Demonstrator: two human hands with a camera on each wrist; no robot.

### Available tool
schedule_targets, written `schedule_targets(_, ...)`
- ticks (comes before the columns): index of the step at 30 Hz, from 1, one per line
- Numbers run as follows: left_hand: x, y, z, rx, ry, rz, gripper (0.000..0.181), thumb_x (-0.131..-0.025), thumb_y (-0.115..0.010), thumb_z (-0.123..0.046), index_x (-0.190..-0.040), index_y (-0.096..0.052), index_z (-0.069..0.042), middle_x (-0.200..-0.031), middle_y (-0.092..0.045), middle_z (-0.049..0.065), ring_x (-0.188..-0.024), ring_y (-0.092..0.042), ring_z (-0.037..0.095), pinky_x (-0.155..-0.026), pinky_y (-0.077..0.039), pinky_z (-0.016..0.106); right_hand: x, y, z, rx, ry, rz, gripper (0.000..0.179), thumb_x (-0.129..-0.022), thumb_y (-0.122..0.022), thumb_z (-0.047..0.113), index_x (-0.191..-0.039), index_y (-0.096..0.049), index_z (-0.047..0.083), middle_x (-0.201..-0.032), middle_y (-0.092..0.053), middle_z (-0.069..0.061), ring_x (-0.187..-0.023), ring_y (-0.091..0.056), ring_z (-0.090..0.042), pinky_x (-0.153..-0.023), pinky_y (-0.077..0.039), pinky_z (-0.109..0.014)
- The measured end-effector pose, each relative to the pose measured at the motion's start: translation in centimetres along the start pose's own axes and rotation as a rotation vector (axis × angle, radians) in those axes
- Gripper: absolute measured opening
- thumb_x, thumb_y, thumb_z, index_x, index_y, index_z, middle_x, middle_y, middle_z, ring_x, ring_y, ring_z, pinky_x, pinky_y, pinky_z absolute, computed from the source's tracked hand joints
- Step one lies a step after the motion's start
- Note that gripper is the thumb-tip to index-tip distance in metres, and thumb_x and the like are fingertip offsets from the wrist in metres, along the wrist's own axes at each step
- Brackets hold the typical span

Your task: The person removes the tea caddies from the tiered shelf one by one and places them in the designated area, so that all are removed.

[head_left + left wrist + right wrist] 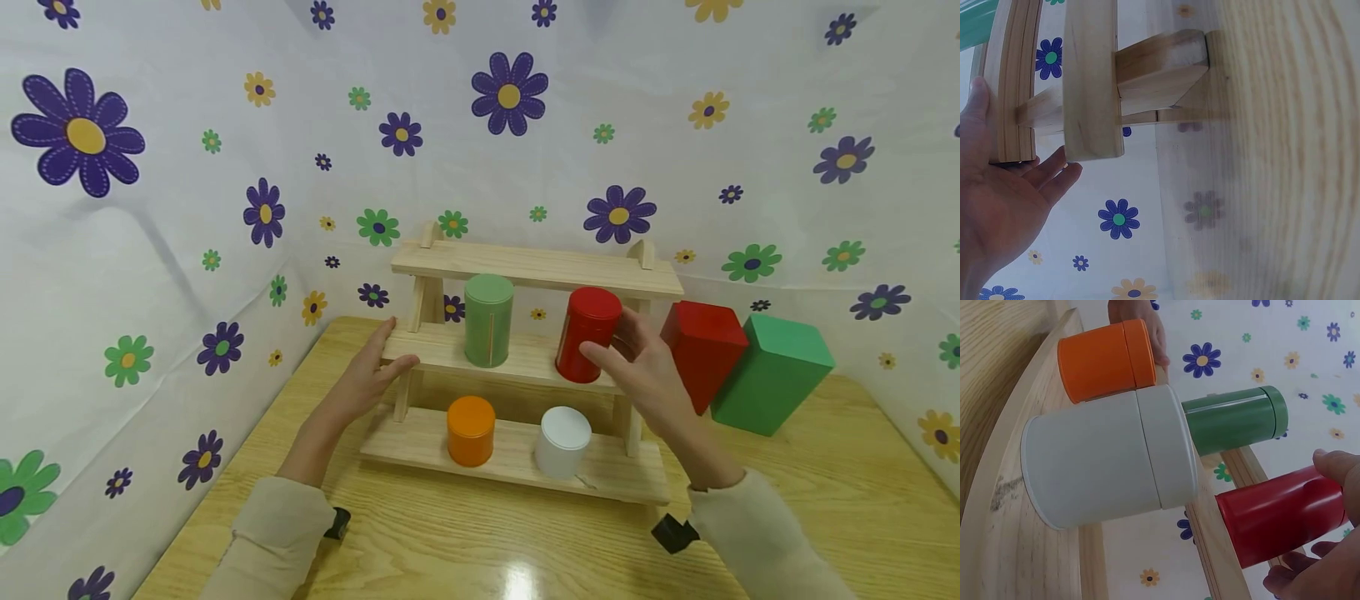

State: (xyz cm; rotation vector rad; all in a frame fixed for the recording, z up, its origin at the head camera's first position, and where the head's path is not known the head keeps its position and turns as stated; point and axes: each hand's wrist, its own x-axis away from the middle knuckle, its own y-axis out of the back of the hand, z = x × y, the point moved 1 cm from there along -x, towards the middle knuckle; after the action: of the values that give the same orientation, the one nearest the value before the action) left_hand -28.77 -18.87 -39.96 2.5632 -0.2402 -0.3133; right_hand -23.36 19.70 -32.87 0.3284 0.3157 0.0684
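Observation:
A three-tier wooden shelf stands on the table. At its left end my left hand grips the middle board, thumb on one side and fingers on the other, as the left wrist view shows. My right hand holds a red tin between thumb and fingers, at the right of the middle tier. The tin's base edge is right at the board in the right wrist view. Left of it on the same tier stands a green tin. Below, an orange tin and a white tin sit on the bottom tier.
Right of the shelf, a red box and a green box stand side by side on the wooden table. A white flower-printed cloth hangs behind and around the table.

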Motion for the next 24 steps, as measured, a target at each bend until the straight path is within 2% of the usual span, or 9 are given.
schedule_targets(5, 0.0, 0.0, 0.0, 0.002, 0.003, 0.001, 0.09, -0.105, -0.059, -0.044, -0.165, -0.007, -0.002, -0.172, -0.006, 0.02, -0.156, -0.011, 0.04, -0.125, -0.012, 0.058, -0.4, -0.7, 0.0, 0.01, 0.016, -0.019, 0.075, -0.098, -0.074, 0.024, -0.158, -0.034, 0.005, -0.151, -0.052, -0.017, -0.138, -0.049, -0.037, -0.116, -0.037, -0.057)
schedule_targets(13, 0.0, 0.0, 0.0, 0.009, 0.0, 0.006, 0.089, -0.105, -0.059, -0.043, -0.165, -0.006, -0.003, -0.172, -0.006, 0.02, -0.156, -0.012, 0.04, -0.125, -0.013, 0.058, -0.7, -1.7, -0.2, -0.051, 0.051, -0.046, 0.066, -0.099, -0.071, 0.013, -0.153, -0.036, 0.001, -0.145, -0.054, -0.016, -0.132, -0.053, -0.032, -0.114, -0.041, -0.054)
schedule_targets(24, -0.1, -0.1, 0.3, 0.009, 0.003, 0.006, 0.09, -0.105, -0.058, -0.045, -0.166, -0.005, -0.004, -0.172, -0.006, 0.02, -0.156, -0.01, 0.04, -0.125, -0.011, 0.058, -1.0, -2.0, -0.6, -0.056, 0.071, -0.062, 0.064, -0.099, -0.07, 0.01, -0.152, -0.035, 0.0, -0.144, -0.054, -0.018, -0.131, -0.055, -0.032, -0.113, -0.043, -0.053)
